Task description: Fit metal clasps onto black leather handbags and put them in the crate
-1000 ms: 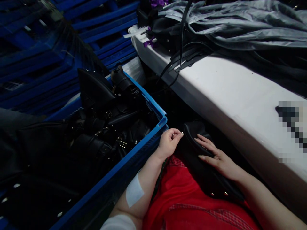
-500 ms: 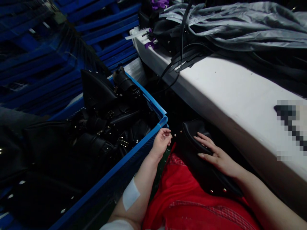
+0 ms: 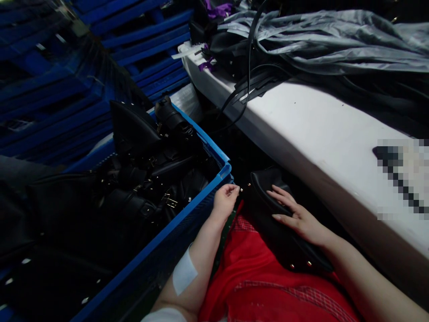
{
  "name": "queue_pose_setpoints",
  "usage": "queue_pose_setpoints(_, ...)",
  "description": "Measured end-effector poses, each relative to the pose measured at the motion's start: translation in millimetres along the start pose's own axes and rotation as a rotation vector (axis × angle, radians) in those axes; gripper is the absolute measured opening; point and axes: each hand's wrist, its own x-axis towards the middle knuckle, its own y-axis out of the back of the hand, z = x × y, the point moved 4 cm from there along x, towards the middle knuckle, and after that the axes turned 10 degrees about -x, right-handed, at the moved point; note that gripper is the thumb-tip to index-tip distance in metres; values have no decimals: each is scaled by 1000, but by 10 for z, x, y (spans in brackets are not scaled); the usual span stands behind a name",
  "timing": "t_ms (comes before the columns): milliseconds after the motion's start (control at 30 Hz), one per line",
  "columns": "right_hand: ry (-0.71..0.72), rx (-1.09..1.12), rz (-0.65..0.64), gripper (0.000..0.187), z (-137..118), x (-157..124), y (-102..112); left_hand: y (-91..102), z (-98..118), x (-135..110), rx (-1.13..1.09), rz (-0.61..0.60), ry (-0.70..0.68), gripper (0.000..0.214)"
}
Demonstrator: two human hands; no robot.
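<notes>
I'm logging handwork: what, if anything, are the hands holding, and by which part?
The right hand lies spread over the side of the black leathery item. The left hand has fingertips pinched near the item's far end; whether they hold anything is unclear.

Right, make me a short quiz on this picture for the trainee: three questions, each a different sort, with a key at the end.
1. True or false: the right hand lies with its fingers spread on the black leather-like piece.

2. Multiple choice: what colour is the cloth beneath that piece?
a) yellow
b) red
c) green

3. Fill in the missing word: the hand nearer the blue crate is the person's own ____ hand.

Key:
1. True.
2. b) red.
3. Left; the left hand is beside the crate's near corner, its fingertips drawn together.
</notes>
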Motion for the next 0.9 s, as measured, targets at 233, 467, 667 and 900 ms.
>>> queue_pose_setpoints(233, 0, 22, -5, 58, -15, 7, -12, -13, 44, 22, 97, 6, -16, 24)
queue_pose_setpoints(467, 9, 37, 26, 56, -26, -2, -23, -8, 10, 81, 68, -45, 9, 28)
queue_pose_setpoints(667, 20, 26, 16, 58, 16, 1, -34, -28, -21, 35, -19, -100, 40, 37)
queue_pose_setpoints(900, 43, -15, 61, 59, -6, -20, -36, 66, 66, -202, -129, -174, 82, 39)
